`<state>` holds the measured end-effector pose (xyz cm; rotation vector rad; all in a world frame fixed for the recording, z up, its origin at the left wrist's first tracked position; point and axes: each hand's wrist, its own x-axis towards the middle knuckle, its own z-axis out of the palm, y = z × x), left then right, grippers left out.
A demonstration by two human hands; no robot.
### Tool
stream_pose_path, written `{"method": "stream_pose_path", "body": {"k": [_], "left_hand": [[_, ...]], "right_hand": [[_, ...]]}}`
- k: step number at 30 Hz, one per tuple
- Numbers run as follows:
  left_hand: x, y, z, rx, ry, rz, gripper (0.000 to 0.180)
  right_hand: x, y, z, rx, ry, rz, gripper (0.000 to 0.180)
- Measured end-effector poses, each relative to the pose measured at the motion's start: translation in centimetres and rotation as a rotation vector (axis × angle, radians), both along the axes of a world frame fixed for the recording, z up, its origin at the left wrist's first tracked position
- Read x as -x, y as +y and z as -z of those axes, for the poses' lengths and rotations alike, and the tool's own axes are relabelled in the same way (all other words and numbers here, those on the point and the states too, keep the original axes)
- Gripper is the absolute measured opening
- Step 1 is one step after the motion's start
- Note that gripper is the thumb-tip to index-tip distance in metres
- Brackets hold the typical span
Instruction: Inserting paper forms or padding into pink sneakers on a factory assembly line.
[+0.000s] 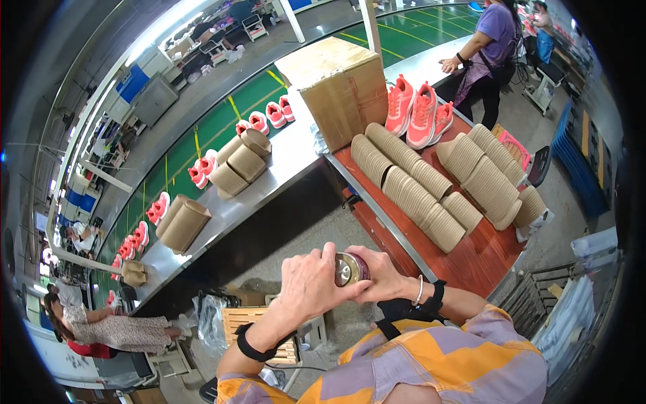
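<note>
Both hands are raised in front of my body, closed around a small can (346, 270) with a shiny metal top and a dark reddish side. My left hand (306, 277) wraps it from the left. From the right, my right hand (382, 275) grips it, with its thumb lying across the near side. Fingers cover most of the can's wall, and I cannot tell whether its top is opened. Beyond my hands stands a red-brown table (481, 259), with stacks of curved brown cardboard pieces (420, 212) on it.
A large cardboard box (336, 84) and coral sneakers (422, 111) stand at the table's far end. Left of it runs a metal-edged bench (282, 151) beside a green conveyor (252, 91) carrying more sneakers. A person in purple (494, 40) stands far right; another person (121, 328) is at left.
</note>
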<state>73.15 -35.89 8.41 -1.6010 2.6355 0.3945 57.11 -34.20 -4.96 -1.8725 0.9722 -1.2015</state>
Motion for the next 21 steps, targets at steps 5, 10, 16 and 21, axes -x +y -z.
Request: {"method": "stream_pose_path", "body": {"k": [5,10,16,21], "left_hand": [[-1.6,-7.2,-1.8,0.119,0.130,0.503,0.080],[-1.8,-13.0,-3.2,0.084,0.070,0.523,0.059],[-2.3,-18.6,-3.0,0.261,0.171,0.303,0.055],[-6.6,-24.1,-4.8,0.194,0.425,0.103,0.053]], "right_hand": [[0.0,-6.8,-0.6,0.154,-0.071,-0.009,0.079],[-0.3,-12.7,-2.4,0.080,0.001,-0.054,0.075],[-1.9,-18.2,-3.2,0.043,0.006,0.003,0.070],[-4.0,-21.1,-3.6,0.032,0.112,0.120,0.078]]}}
